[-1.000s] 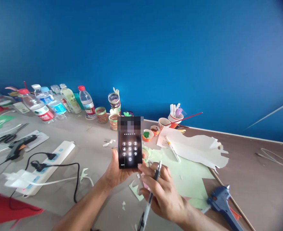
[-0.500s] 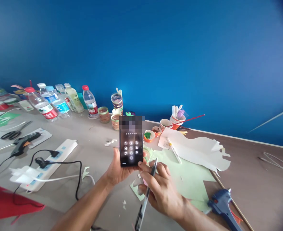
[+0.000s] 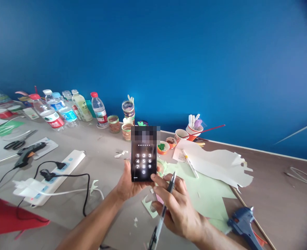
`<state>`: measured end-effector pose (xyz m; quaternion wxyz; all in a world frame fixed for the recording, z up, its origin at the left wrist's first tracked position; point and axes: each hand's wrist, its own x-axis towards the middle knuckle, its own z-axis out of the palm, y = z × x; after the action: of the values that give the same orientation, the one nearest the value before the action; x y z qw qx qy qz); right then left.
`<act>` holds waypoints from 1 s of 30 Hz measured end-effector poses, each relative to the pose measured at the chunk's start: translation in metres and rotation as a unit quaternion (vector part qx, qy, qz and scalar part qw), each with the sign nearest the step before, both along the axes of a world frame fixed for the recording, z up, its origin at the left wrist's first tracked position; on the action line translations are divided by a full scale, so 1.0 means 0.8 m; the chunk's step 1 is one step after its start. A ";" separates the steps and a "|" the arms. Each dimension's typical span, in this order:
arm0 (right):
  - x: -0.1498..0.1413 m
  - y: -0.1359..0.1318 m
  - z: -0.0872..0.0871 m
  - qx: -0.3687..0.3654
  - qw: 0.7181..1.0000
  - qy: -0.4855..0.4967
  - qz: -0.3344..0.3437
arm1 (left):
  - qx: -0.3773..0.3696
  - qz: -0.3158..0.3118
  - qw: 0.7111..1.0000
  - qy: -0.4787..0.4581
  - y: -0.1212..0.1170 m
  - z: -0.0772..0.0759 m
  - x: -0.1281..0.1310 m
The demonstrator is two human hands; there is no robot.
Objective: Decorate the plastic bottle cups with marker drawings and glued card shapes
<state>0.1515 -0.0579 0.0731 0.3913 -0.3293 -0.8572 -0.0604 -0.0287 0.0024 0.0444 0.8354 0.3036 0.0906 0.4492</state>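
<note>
A black smartphone [image 3: 144, 163] stands nearly upright over the table, its lit screen showing a number keypad under a row of small dots. My left hand [image 3: 128, 185] is closed around its lower part, thumb along the left edge. My right hand [image 3: 178, 208] holds a clear-barrelled pen [image 3: 161, 218] slanting between its fingers, tip up. The right index fingertip is at the lower right corner of the screen. Below the hands lie scraps of pale green paper [image 3: 150, 207]. The phone's top part is blurred out.
A power strip [image 3: 72, 161] with cords, a black glue gun [image 3: 29, 152] and scissors [image 3: 20, 140] lie left. Several bottles [image 3: 99, 113] line the blue wall. Right are paint cups [image 3: 163, 147], a torn white sheet [image 3: 221, 163], a marker [image 3: 190, 164] and a blue glue gun [image 3: 243, 222].
Fewer dots look filled on the phone screen than before. Both hands, phone and pen keep nearly the same pose; the whole view has shifted slightly.
</note>
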 end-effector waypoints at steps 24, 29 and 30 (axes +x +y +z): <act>0.003 0.002 -0.002 -0.009 1.000 0.007 0.022 | -0.019 0.008 1.000 0.002 0.002 0.003 0.000; 0.001 0.005 0.000 -0.030 0.999 -0.018 0.007 | -0.025 0.018 0.999 0.022 0.002 0.000 -0.002; 0.001 0.005 0.001 -0.035 0.999 -0.014 0.007 | -0.027 0.018 0.999 0.024 0.002 -0.001 -0.002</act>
<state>0.1524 -0.0535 0.0736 0.3677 -0.3358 -0.8666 -0.0328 -0.0304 0.0043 0.0435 0.8324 0.2899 0.1280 0.4545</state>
